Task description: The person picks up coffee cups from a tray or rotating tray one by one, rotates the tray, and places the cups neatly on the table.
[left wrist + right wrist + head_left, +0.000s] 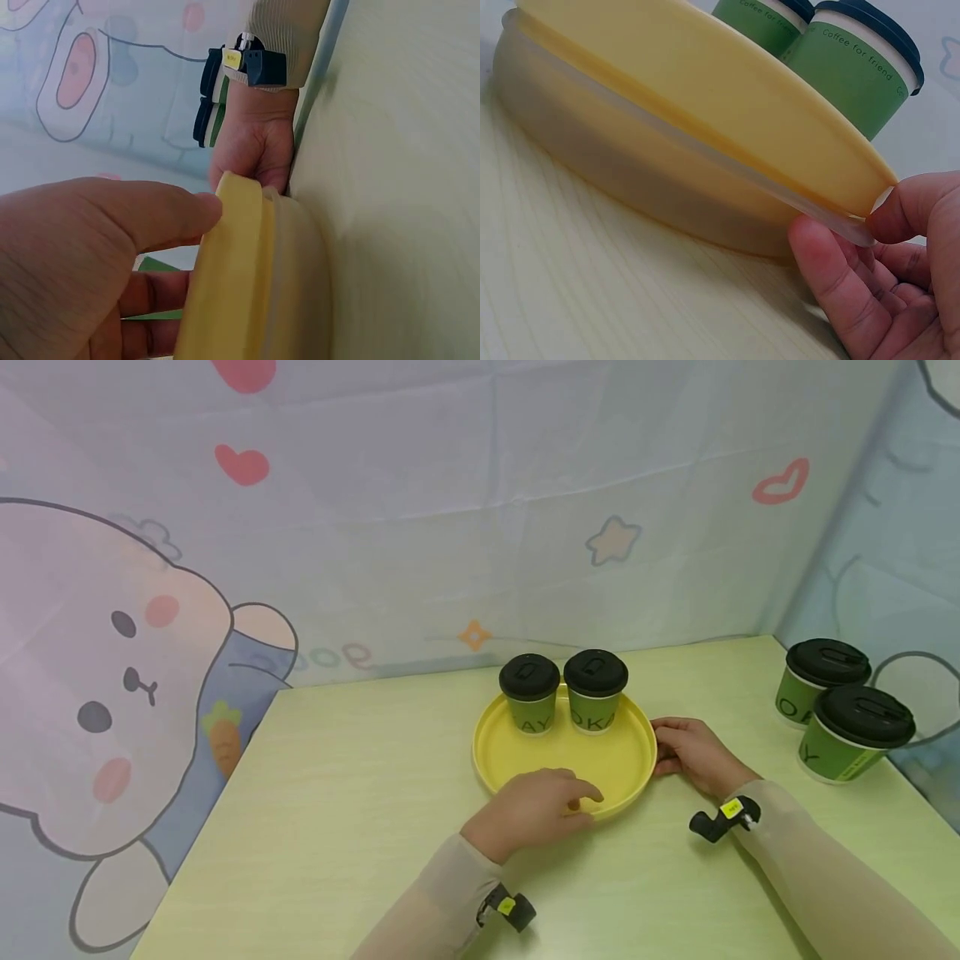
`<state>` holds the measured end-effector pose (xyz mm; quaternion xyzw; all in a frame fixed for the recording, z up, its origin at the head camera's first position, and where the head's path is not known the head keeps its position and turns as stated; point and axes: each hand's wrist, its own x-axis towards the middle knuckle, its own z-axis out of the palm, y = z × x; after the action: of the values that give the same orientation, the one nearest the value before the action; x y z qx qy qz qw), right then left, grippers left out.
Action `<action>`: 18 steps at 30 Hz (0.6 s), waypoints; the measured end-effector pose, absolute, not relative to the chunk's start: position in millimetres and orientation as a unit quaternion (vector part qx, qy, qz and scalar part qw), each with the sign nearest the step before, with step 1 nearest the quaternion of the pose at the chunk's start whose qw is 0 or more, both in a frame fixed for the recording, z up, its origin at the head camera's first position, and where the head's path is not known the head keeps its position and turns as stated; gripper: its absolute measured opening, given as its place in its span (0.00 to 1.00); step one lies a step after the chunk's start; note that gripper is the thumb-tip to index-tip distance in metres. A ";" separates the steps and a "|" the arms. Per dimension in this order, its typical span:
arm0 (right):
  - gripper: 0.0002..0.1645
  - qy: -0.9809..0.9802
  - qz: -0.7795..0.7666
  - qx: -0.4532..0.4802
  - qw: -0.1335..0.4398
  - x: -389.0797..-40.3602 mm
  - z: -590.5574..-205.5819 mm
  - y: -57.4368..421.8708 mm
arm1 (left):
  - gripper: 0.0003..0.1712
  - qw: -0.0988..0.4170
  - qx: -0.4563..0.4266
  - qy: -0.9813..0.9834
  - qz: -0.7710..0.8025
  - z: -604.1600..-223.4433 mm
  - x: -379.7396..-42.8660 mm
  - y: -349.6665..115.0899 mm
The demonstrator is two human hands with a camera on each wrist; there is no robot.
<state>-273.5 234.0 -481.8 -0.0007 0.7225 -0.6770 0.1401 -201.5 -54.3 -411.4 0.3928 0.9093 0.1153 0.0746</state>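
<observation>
A round yellow tray point(585, 764) with a raised rim stands on the table, and its pale underside shows in the right wrist view. Two green paper cups with black lids, a left one point(532, 714) and a right one point(594, 710), stand upright at its back. My right hand point(693, 752) pinches the tray's right edge between thumb and fingers point(832, 270). Over the near-left edge is my left hand point(536, 810), thumb and forefinger apart. In the left wrist view its thumb point(180, 214) reaches the rim, with the other fingers partly hidden behind the tray wall.
Two more lidded green cups, a rear one point(798, 693) and a front one point(843, 756), stand at the table's right side. A printed cloth point(420, 527) hangs behind the pale table point(337, 827). Both wrists wear small black cameras over the sleeves.
</observation>
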 end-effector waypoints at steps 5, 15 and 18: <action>0.30 0.726 -0.674 0.000 0.138 -272.2 -480.7 232.2 | 0.17 0.063 0.376 0.918 0.104 -408.1 -201.1 -39.7; 0.30 0.735 -0.663 -0.001 0.141 -270.9 -479.6 231.7 | 0.19 0.085 0.365 0.925 0.065 -407.4 -196.9 -26.9; 0.30 0.733 -0.665 0.000 0.140 -271.6 -479.5 232.8 | 0.18 0.082 0.373 0.922 0.068 -406.7 -196.2 -27.3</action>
<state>-271.6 232.8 -479.5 -0.0004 0.7333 -0.6653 0.1402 -196.2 -27.3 -406.7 0.3728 0.9217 0.0683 0.0822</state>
